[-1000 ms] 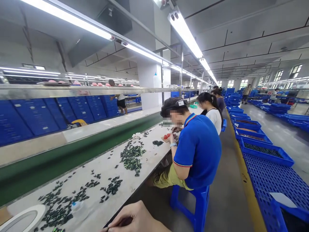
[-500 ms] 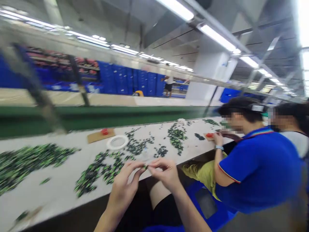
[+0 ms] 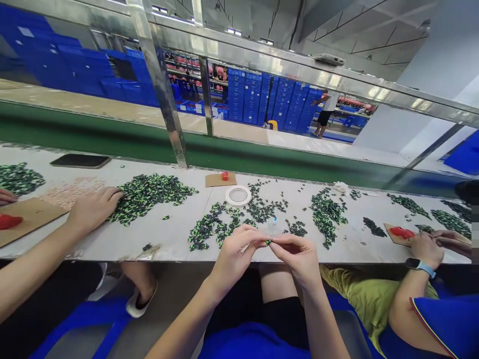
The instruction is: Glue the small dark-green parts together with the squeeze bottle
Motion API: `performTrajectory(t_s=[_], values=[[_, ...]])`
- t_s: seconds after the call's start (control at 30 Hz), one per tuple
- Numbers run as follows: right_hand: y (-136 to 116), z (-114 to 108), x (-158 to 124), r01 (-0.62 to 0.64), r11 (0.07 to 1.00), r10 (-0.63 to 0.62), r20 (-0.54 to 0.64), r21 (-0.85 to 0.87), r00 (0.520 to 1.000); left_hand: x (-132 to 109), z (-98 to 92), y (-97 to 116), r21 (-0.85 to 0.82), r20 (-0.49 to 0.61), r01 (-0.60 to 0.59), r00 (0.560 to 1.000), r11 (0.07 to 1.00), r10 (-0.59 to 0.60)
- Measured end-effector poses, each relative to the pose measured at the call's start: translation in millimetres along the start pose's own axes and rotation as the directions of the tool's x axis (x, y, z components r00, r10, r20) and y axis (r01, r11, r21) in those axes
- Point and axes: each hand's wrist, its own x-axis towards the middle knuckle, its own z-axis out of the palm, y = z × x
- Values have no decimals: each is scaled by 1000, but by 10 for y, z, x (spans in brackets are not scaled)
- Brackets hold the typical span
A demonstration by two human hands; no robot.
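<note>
Head view, itemised from the grip outward.

Grip: left hand (image 3: 234, 252) and right hand (image 3: 297, 254) meet fingertip to fingertip just off the near edge of the bench, both pinched on one small green-and-black plastic part (image 3: 268, 242). It is held clear of the surface and close to the body, seemingly so the fingers can work it from both sides.

Within reach: loose heap of the same green-and-black parts (image 3: 209, 230) just beyond the left hand, with more scattered toward a white roll of tape (image 3: 238, 195) lying flat. Small clear plastic bottle (image 3: 273, 227) standing just past the fingertips. Brown cardboard square with a red cap on it (image 3: 220, 179) behind the tape.

Surface: long off-white bench (image 3: 168, 239), running left to right; green conveyor belt (image 3: 112, 139) behind it, under a steel rail.

Neighbours: to the left, a co-worker's hand (image 3: 93, 207) rests at the edge of a larger green pile (image 3: 149, 192), near a black phone (image 3: 80, 160). To the right, a co-worker's hand with a wristwatch (image 3: 424, 249) works beside a cardboard piece with red bits (image 3: 402, 232).

Background: stacked blue plastic crates (image 3: 262, 97).
</note>
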Motion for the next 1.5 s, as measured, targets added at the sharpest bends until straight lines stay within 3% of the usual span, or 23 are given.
performTrajectory(t_s=[0.33, 0.57, 0.7, 0.83, 0.9, 0.93, 1.0, 1.07, 1.13, 1.17, 1.23, 1.3, 1.37, 1.4, 1.5], values=[[242, -27, 230, -78, 986, 88, -59, 147, 994, 45, 190, -92, 191, -27, -58, 998, 980, 64], [480, -320, 212, -141, 981, 146, -27, 132, 989, 63, 467, -200, 200, 32, -103, 995, 974, 98], [567, -483, 67, -170, 985, 171, 87, -15, 981, -107, 598, -208, 146, 115, 17, 993, 989, -34], [663, -744, -1, -127, 970, 161, 158, -209, 974, -319, 605, -243, 238, 191, 183, 954, 954, -231], [761, -969, 54, -110, 947, 119, 12, -302, 993, -359, 521, -342, 330, 139, 221, 950, 918, -278], [822, -1096, 103, -128, 925, 81, -144, -356, 986, -357, 461, -413, 385, 92, 233, 953, 893, -289], [943, -1341, 225, -193, 882, -6, -420, -431, 908, -309, 327, -582, 506, -1, 262, 953, 822, -302], [1025, -1519, 350, -265, 851, -79, -610, -453, 789, -220, 209, -759, 592, -62, 270, 955, 760, -291], [1036, -1578, 444, -334, 797, -153, -703, -503, 694, -112, 130, -914, 650, -57, 240, 961, 721, -269], [1017, -1557, 473, -352, 759, -204, -713, -548, 671, -56, 104, -980, 675, -13, 210, 962, 707, -272], [960, -1421, 491, -323, 674, -308, -650, -665, 695, 51, 70, -1083, 717, 129, 117, 946, 687, -297], [927, -1194, 470, -190, 626, -343, -485, -757, 804, 146, 47, -1153, 738, 285, 10, 902, 675, -325], [961, -929, 438, -43, 659, -254, -277, -751, 927, 223, 28, -1200, 734, 402, -69, 846, 675, -351], [1003, -800, 427, 18, 678, -209, -170, -735, 963, 254, 20, -1218, 728, 441, -90, 820, 679, -364], [1174, -485, 434, 118, 706, -174, -9, -699, 985, 311, 0, -1267, 709, 492, -98, 778, 699, -390]])
